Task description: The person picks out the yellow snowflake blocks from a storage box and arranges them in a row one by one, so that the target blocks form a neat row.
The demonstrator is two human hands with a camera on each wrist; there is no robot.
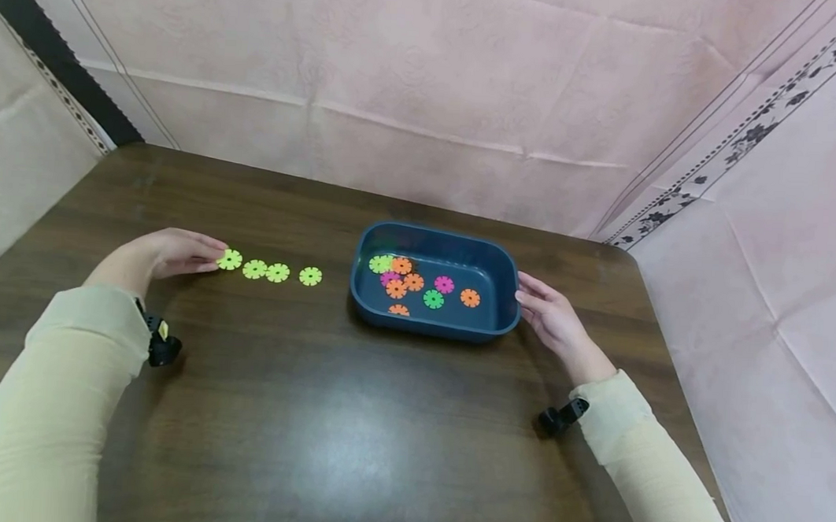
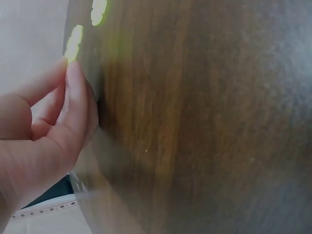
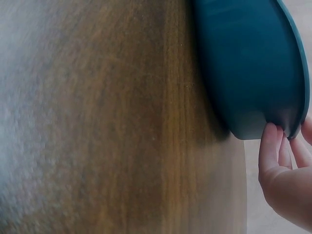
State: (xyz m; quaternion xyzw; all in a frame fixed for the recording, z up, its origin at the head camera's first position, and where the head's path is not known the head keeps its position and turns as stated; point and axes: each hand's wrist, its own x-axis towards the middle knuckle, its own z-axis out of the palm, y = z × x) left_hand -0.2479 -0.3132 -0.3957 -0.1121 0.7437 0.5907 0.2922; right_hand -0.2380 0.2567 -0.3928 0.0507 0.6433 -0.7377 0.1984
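Note:
My left hand (image 1: 180,253) pinches a yellow-green flower-shaped disc (image 1: 230,260) between thumb and fingertips, at the left end of a loose row. In the left wrist view the disc (image 2: 74,44) stands edge-on beyond the fingertips. To its right on the table lie more yellow-green discs (image 1: 278,273). My right hand (image 1: 551,314) grips the right end of a dark blue plastic tub (image 1: 432,332), fingers at its rim and outer wall. Inside the tub are several orange discs (image 1: 470,298), pink discs (image 1: 443,284), a green disc (image 1: 433,299) and yellow-green pieces (image 1: 381,264).
The brown wooden table (image 1: 352,431) reaches back to a pale cloth wall (image 1: 426,112). More pale cloth with a floral border (image 1: 754,133) hangs at the right. Black wrist cameras (image 1: 163,346) are strapped to both wrists.

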